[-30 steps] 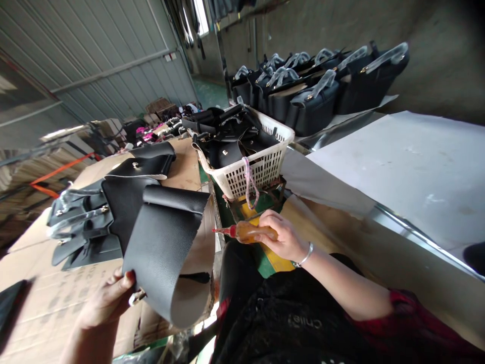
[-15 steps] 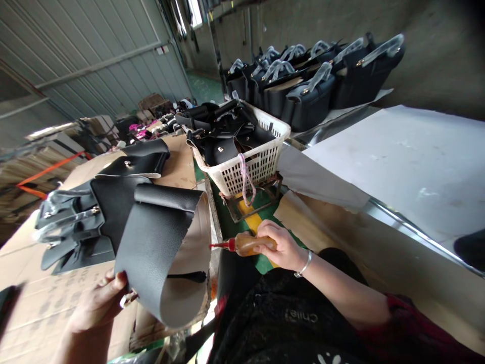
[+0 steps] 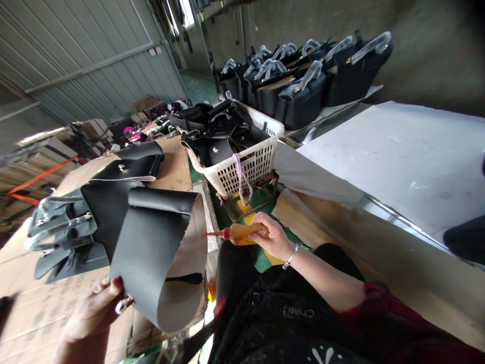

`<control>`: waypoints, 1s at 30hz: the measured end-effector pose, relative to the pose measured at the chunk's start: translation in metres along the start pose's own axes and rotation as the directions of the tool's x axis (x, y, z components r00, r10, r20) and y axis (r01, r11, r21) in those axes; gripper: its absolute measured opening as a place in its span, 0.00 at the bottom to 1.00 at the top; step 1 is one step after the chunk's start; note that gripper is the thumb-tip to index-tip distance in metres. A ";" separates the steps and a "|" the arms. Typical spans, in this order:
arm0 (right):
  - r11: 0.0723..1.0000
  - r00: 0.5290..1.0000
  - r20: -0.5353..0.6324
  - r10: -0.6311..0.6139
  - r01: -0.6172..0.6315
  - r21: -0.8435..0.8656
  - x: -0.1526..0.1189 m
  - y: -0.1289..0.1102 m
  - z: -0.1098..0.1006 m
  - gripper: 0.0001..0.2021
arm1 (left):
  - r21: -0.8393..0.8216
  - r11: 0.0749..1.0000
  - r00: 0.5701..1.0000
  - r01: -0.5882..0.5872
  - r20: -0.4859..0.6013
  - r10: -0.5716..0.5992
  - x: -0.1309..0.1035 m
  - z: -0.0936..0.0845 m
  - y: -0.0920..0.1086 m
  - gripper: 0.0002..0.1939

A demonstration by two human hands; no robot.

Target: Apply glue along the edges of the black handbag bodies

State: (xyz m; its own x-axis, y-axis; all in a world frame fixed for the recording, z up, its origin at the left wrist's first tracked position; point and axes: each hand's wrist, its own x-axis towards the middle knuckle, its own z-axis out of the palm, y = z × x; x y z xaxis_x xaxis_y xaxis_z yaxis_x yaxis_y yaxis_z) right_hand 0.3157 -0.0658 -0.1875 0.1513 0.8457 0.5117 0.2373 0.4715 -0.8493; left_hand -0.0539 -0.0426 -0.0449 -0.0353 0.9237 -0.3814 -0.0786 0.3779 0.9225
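Observation:
My left hand (image 3: pixel 91 316) grips the lower edge of a black leather bag panel (image 3: pixel 151 247), curled so that its grey lining faces right. My right hand (image 3: pixel 271 237) holds an amber glue bottle (image 3: pixel 238 233) with a red nozzle that points left, its tip close to the panel's curled edge. Under and behind the panel, black bag pieces with wrapped handles (image 3: pixel 64 230) lie on a cardboard-covered table (image 3: pixel 41 308).
A white plastic basket (image 3: pixel 252 164) full of black bag parts stands just beyond my right hand. Several finished black handbags (image 3: pixel 303 96) line the back. A grey sheet-covered surface (image 3: pixel 397 162) spreads to the right. Stacked boxes and goods sit at the far left.
My right hand and the glue bottle have shifted a little left, nearer the panel's edge. The left hand keeps its grip on the panel; the whole view has drifted slightly.

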 end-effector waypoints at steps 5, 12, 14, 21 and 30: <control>0.971 0.973 0.047 0.227 -0.230 0.068 -0.024 0.006 0.002 0.10 | 0.102 0.992 0.991 -0.071 0.121 0.058 0.011 -0.013 -0.002 0.12; 0.912 0.922 0.180 0.344 -0.374 0.172 -0.042 -0.009 0.002 0.11 | 0.077 0.992 0.995 -0.096 0.048 0.093 0.019 -0.022 -0.011 0.17; 0.919 0.929 0.174 0.326 -0.355 0.170 -0.042 -0.009 0.002 0.10 | 0.070 0.994 0.996 -0.084 0.021 0.082 0.014 -0.015 -0.008 0.19; 0.962 0.967 -0.061 0.246 -0.235 0.138 -0.019 0.005 0.003 0.10 | 0.097 0.995 0.998 -0.034 -0.052 0.039 -0.012 0.028 0.013 0.20; 0.927 0.951 0.017 0.308 -0.304 0.220 0.003 0.014 0.008 0.12 | 0.077 0.997 0.998 -0.013 -0.065 0.018 0.014 -0.010 -0.008 0.21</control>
State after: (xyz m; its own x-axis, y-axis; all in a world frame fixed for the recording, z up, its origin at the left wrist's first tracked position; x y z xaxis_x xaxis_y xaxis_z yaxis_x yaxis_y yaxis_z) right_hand 0.3115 -0.0549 -0.1992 0.2009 0.9540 0.2226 -0.0370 0.2345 -0.9714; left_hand -0.0639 -0.0330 -0.0579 -0.1009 0.9246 -0.3673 -0.0011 0.3691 0.9294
